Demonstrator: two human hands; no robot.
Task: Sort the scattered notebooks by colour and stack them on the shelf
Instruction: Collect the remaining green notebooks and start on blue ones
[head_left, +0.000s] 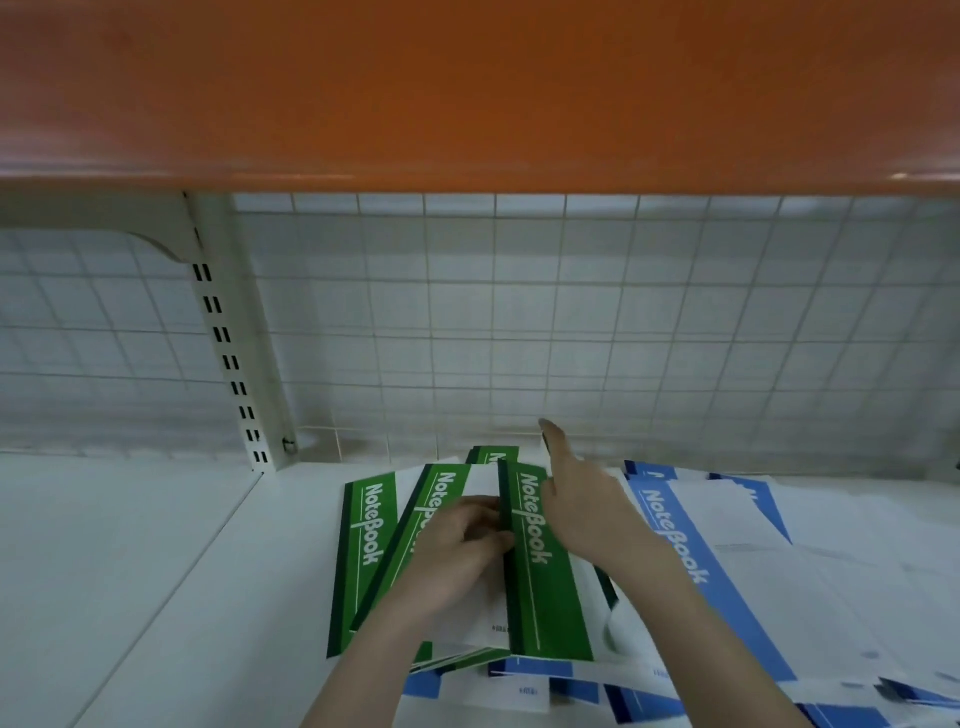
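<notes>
Lay fanned on the white shelf (156, 571): green notebooks (540, 587), blue notebooks (727, 587) just right. Pinched the top green one's spine, left hand (457, 545). Rested flat with fingers straight, right hand (582, 499).

Green notebooks (530, 561) fanned flat on white shelf (156, 571), overlapping, under both hands (457, 545). Blue notebooks (727, 571) scattered flat just right of the hands, some tucked beneath green.
</notes>
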